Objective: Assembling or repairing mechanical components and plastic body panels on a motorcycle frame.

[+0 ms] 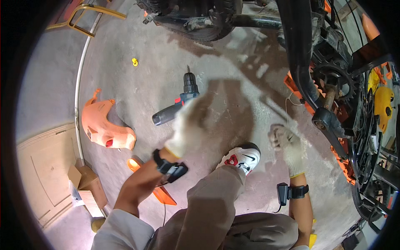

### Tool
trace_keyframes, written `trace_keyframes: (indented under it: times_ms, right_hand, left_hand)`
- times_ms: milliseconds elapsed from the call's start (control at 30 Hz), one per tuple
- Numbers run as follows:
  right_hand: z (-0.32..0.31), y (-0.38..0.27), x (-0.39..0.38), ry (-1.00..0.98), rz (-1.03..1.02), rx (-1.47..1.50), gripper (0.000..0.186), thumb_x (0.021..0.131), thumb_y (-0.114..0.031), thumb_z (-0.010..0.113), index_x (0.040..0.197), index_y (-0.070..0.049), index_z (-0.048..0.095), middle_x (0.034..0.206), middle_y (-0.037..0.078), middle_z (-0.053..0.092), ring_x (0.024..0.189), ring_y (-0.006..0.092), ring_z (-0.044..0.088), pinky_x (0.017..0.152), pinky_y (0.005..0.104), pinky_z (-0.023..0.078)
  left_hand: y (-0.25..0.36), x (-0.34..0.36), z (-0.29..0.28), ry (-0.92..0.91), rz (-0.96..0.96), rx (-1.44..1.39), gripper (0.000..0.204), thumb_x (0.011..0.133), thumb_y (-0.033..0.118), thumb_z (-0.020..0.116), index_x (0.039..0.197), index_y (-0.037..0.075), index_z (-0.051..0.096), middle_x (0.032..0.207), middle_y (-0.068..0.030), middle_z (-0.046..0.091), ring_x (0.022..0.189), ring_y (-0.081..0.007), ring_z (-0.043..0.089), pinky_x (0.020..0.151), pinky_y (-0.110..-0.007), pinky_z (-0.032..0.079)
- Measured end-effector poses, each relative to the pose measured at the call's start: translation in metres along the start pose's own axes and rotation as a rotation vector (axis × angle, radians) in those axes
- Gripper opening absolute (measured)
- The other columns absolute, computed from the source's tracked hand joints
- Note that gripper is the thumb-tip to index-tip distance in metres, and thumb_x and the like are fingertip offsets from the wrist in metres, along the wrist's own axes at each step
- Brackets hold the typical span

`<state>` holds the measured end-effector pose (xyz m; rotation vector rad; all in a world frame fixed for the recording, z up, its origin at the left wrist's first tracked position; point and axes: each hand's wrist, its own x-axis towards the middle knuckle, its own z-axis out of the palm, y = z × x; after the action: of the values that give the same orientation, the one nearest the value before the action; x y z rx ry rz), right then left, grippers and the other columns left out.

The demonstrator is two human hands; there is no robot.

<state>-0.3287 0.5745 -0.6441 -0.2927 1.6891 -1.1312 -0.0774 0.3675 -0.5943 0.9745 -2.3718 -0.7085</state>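
As my left hand [191, 127] blurs by cordless drill [190, 88] on floor [160, 79], I cannot tell its grip; right hand [287, 143] half-curled, any hold unclear. Sound handling, I judge: palm fully round handle [165, 116], bit [188, 68] pointing clear of shoe [246, 159].
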Motion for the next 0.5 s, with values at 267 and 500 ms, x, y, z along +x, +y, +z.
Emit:
trace_keyframes:
  times_ms: [267,500]
  right_hand:
    - [-0.011,0.022,-0.003,0.001,0.287,-0.001,0.027,0.102,-0.024,0.056,0.109,-0.001,0.070,0.068,0.008,0.067,0.042,0.0097,0.051,0.036,0.0242,0.036]
    - [-0.013,0.018,-0.006,-0.008,0.263,0.003,0.025,0.101,-0.027,0.060,0.109,-0.006,0.071,0.070,0.007,0.067,0.045,0.0094,0.051,0.038,0.0249,0.038]
  left_hand:
    - [-0.100,-0.051,-0.027,-0.386,-0.295,0.629,0.083,0.077,0.021,0.070,0.153,0.011,0.036,0.132,-0.0167,0.059,0.119,-0.0404,0.057,0.101,-0.048,0.045]
    - [-0.090,-0.016,-0.016,-0.446,-0.549,0.513,0.058,0.078,0.026,0.074,0.132,0.014,0.057,0.115,-0.0178,0.068,0.109,-0.0371,0.064,0.090,-0.047,0.053]
